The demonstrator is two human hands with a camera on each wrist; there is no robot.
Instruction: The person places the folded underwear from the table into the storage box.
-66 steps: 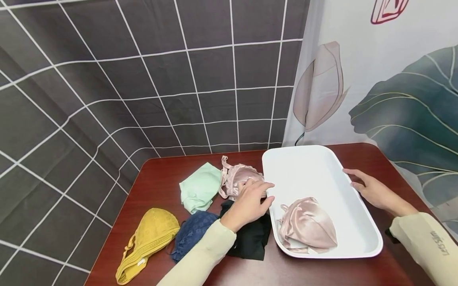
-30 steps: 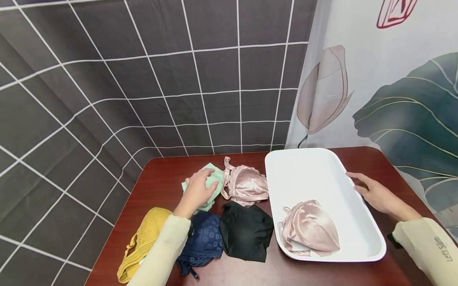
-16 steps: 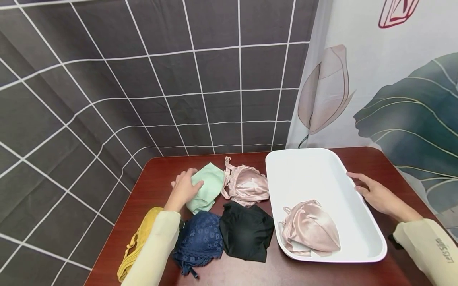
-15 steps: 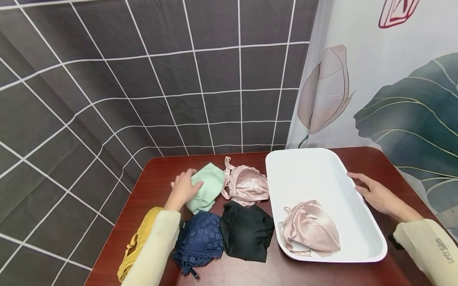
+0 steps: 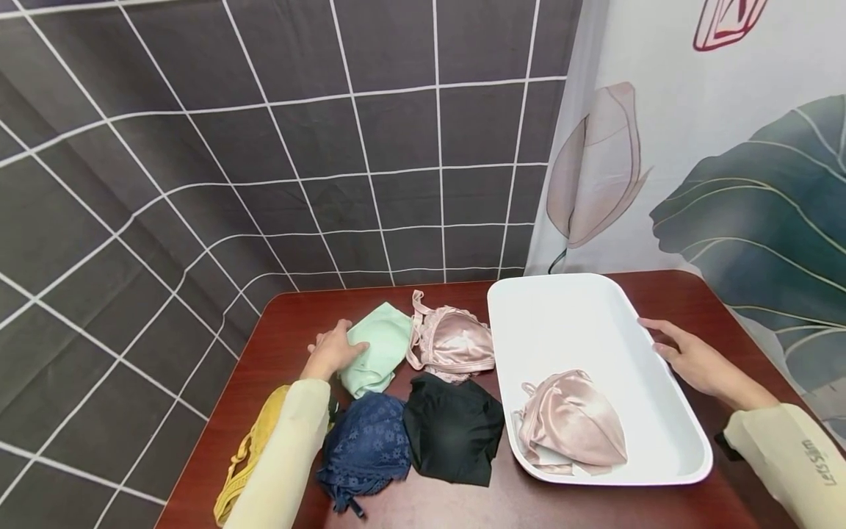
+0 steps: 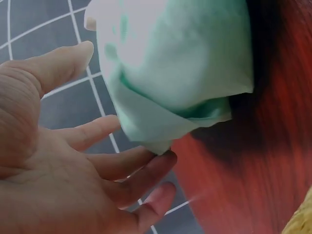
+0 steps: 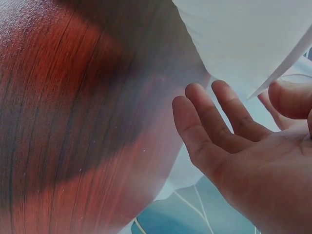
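Note:
My left hand (image 5: 332,351) is at the left edge of a folded mint-green garment (image 5: 380,347). In the left wrist view its fingers are spread and slightly bent, the fingertips at the fabric's lower edge, with the thumb apart from it. My right hand (image 5: 694,360) lies along the outer right rim of a white tray (image 5: 562,308), fingers loosely extended, and grips nothing. Whether its fingertips touch the rim is hard to tell. Inside the tray, near its front left corner, sits a pink satin bra (image 5: 573,422).
Right of the mint garment lies a pink lace-trimmed bra (image 5: 457,342). Nearer are a folded black garment (image 5: 452,430) and a navy lace bra (image 5: 370,448). A yellow bra (image 5: 254,448) at the left is partly hidden by my sleeve. Curtains hang behind the red-brown table (image 5: 300,323).
My left hand has moved left from above the pink lace-trimmed bra, across the mint garment, to its left edge, then slightly lower. My right hand has stayed by the tray rim.

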